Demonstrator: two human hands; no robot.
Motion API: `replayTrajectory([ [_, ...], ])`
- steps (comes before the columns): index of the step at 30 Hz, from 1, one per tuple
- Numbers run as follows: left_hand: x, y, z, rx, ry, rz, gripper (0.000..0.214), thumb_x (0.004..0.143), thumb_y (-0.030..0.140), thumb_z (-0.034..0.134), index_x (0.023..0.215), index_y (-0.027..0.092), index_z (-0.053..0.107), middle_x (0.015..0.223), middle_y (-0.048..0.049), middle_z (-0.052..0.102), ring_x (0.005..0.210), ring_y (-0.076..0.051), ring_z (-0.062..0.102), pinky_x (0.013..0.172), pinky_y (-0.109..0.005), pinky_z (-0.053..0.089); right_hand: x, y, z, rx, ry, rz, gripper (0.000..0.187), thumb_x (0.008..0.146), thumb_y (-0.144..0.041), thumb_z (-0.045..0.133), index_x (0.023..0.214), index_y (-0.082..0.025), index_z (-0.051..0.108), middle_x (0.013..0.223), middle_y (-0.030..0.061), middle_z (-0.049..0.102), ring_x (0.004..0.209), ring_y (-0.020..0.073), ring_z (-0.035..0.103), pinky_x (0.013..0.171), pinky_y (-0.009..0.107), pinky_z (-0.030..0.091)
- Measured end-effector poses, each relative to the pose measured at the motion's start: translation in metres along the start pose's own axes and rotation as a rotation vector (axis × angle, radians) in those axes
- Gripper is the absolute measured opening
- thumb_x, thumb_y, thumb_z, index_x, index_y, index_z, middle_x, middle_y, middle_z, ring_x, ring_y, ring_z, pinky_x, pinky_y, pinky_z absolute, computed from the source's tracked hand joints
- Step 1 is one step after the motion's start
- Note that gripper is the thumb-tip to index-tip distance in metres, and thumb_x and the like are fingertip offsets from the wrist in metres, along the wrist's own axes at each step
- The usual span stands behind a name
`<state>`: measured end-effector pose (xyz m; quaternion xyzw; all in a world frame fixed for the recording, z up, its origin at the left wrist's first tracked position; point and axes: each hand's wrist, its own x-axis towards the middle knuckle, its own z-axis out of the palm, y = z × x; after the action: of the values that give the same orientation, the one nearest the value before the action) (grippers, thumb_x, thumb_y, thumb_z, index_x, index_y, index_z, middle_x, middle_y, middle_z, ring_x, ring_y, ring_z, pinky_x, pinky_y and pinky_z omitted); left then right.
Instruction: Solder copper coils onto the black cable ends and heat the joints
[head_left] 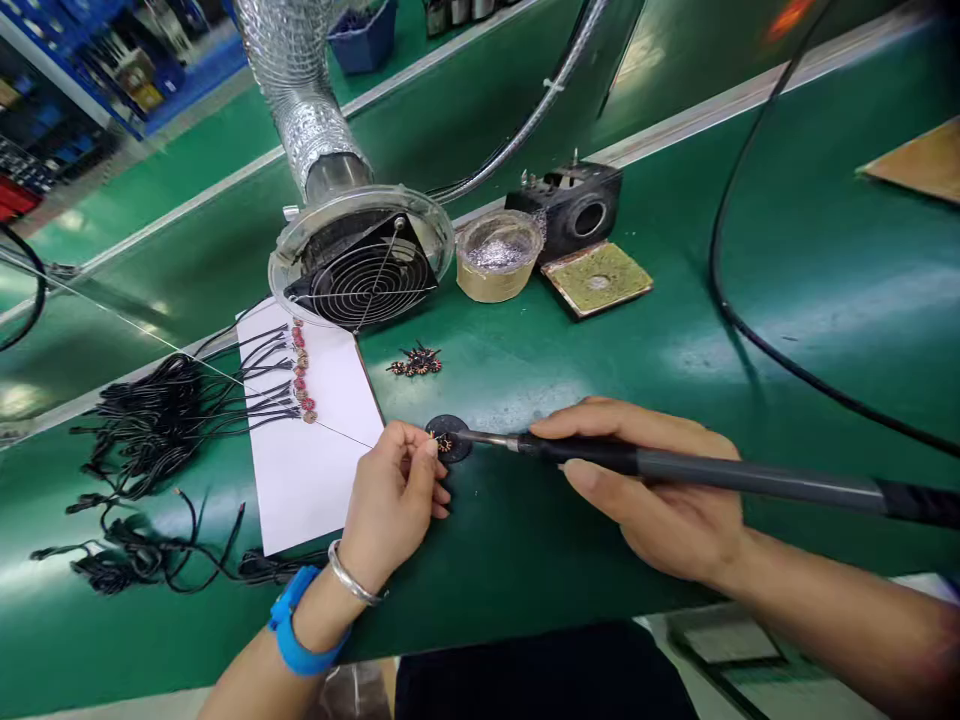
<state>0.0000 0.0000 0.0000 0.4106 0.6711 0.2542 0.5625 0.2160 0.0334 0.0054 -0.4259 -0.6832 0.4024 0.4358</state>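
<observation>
My right hand [675, 490] is closed around a soldering iron [600, 455], its tip pointing left over a small round black disc [459, 446]. On that disc lies a tiny part with copper-coloured points [442, 440], touching or nearly touching the tip. My left hand [401, 490] pinches thumb and finger at the disc's left edge. A thin solder wire [341, 433] runs from the far left across white paper [307, 490] into this pinch. Several similar small black-and-copper parts [416, 361] lie in a pile beyond the disc.
Black cables [161, 410] lie left, several ending in small reddish round parts [300, 365] on the paper. Behind stand a fume extractor fan [367, 285], a tape-roll cup of solder bits [491, 280], an iron stand [577, 215] and a sponge pad [600, 280]. A black cord [720, 270] loops at right.
</observation>
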Motion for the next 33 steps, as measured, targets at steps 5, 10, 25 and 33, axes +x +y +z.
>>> replayTrajectory([
  [5,-0.001,0.001,-0.001,-0.011,-0.007,-0.016,0.03,0.096,0.049,0.049,0.09,0.019,0.05,0.074,0.004,0.059,0.053,-0.008,0.061,0.045,-0.019,0.053,0.001,-0.004,0.001,0.02,-0.013,-0.002,0.022,0.083,-0.012,0.057,0.099,-0.023,0.068,0.078,0.0009,0.069,0.061,0.011,0.06,0.053,0.024,0.047],
  [10,0.0,0.002,-0.001,-0.018,-0.009,-0.019,0.03,0.096,0.048,0.048,0.089,0.019,0.051,0.073,0.0035,0.059,0.053,-0.008,0.061,0.046,-0.019,0.054,0.004,-0.004,0.003,0.041,-0.042,-0.017,0.023,0.083,-0.012,0.057,0.1,-0.023,0.068,0.075,0.0,0.066,0.058,0.0092,0.057,0.051,0.023,0.045],
  [25,0.0,0.001,0.0,-0.023,0.0,-0.013,0.031,0.095,0.05,0.048,0.089,0.019,0.051,0.074,0.0035,0.059,0.053,-0.008,0.062,0.046,-0.019,0.054,0.002,-0.003,0.001,0.053,-0.005,-0.016,0.025,0.081,-0.011,0.057,0.1,-0.023,0.068,0.078,0.0006,0.067,0.057,0.0099,0.056,0.051,0.025,0.044],
  [33,0.0,-0.002,-0.001,-0.011,0.006,-0.009,0.03,0.096,0.049,0.048,0.089,0.019,0.05,0.074,0.0038,0.059,0.053,-0.008,0.061,0.046,-0.019,0.053,0.015,0.008,-0.012,-0.002,0.137,-0.008,0.02,0.084,-0.02,0.063,0.102,-0.025,0.072,0.082,0.0002,0.07,0.064,0.0129,0.062,0.055,0.028,0.047],
])
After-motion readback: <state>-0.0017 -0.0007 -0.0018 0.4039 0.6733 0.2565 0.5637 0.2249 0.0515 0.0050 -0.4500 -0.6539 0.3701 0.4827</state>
